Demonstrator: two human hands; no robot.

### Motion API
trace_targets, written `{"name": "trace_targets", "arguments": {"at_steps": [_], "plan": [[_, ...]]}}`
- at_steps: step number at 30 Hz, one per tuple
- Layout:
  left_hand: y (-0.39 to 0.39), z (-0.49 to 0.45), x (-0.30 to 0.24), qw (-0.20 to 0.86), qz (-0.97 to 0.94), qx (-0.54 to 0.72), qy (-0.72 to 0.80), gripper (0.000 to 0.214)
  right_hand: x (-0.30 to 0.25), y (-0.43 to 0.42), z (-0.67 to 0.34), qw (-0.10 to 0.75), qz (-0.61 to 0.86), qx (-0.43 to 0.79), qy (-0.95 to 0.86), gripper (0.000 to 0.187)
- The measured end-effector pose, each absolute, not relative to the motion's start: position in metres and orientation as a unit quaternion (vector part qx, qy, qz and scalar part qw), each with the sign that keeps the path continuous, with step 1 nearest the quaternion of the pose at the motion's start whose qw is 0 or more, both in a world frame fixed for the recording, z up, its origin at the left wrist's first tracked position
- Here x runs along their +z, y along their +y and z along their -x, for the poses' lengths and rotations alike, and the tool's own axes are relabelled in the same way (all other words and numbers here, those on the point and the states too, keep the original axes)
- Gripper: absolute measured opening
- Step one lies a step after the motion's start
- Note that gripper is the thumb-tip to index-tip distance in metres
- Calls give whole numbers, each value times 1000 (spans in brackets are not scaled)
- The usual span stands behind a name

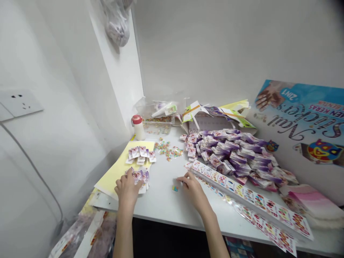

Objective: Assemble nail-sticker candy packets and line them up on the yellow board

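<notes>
The left hand (127, 188) is placed at lower centre of the frame on a small pile of white-and-pink nail sticker packets (143, 178), its fingers (130, 175) spread apart over them, with no clamping seen. The right hand (192, 190) is held just to the right, above the white worktop (161, 202), its fingers (182, 180) drawn together; whether anything is pinched between them cannot be told. A tiny multicoloured square piece (175, 188) is lying just beside those fingers. Long glossy nail sticker strips (249, 200) are laid at lower right, and a heap of purple-and-white packets (228, 154) is piled above them. A pale yellow sheet (115, 175) is spread at left, under a loose row of small packets (139, 154).
</notes>
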State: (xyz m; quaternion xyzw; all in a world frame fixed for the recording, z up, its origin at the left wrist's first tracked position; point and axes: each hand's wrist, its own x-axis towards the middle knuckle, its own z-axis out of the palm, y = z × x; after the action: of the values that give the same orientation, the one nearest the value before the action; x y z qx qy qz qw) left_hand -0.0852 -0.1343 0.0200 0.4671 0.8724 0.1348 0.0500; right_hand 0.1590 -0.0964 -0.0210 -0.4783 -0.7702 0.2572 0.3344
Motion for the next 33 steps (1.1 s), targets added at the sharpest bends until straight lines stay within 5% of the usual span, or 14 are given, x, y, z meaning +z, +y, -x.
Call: {"name": "trace_targets", "arguments": {"at_steps": [8,13,20,26,33], "plan": [[-129,88,19,73,-495,318,805,60,-25,-101,-156,273,462,315,-783,16],[-126,76,23,246,-451,524,680,41,-36,-95,-151,290,483,315,-764,23],[-120,53,15,379,-450,521,619,33,-33,-96,-147,296,509,244,-770,16],[-113,31,-1,367,-509,513,586,22,-40,-90,-154,403,530,210,-716,16],[-104,10,-14,433,-472,556,529,24,-26,-89,-165,527,457,440,-566,30]]}}
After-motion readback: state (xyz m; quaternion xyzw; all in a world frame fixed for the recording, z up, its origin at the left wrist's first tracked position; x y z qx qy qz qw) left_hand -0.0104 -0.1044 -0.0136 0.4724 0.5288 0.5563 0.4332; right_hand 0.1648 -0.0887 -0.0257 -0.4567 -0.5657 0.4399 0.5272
